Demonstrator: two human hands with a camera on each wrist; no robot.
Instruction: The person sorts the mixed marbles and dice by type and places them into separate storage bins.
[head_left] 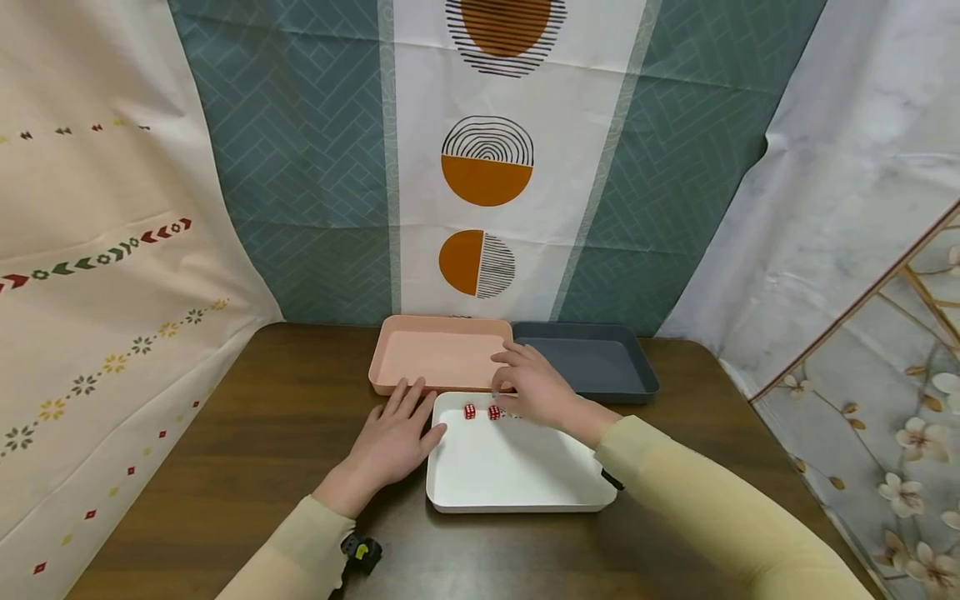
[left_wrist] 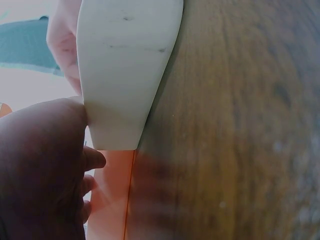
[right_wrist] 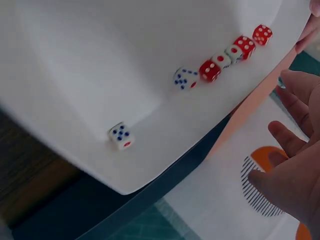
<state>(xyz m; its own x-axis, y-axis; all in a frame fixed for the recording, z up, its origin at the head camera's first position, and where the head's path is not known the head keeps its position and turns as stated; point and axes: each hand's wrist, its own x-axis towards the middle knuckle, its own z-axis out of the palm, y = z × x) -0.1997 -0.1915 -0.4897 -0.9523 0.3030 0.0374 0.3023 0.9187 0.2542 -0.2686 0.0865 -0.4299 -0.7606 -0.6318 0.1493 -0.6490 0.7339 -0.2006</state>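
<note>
Over the far edge of the white tray [head_left: 517, 479], my right hand [head_left: 534, 387] pinches a small clear, bluish piece [right_wrist: 281, 82] between thumb and forefinger; its kind cannot be told. Below that hand, red dice [right_wrist: 210, 71] and white dice [right_wrist: 186, 78] with blue and red pips line the tray's far side. One white die [right_wrist: 120, 135] sits apart, by a corner. My left hand [head_left: 393, 437] lies with fingers spread at the tray's left side. Its thumb is right at the rim, and its fingertips reach toward the pink tray [head_left: 378, 362].
Behind the white tray, the pink tray and a dark blue tray [head_left: 648, 379] stand side by side on the brown wooden table [head_left: 300, 400]. A patterned cloth [head_left: 322, 167] hangs behind the table, with more cloths at both sides.
</note>
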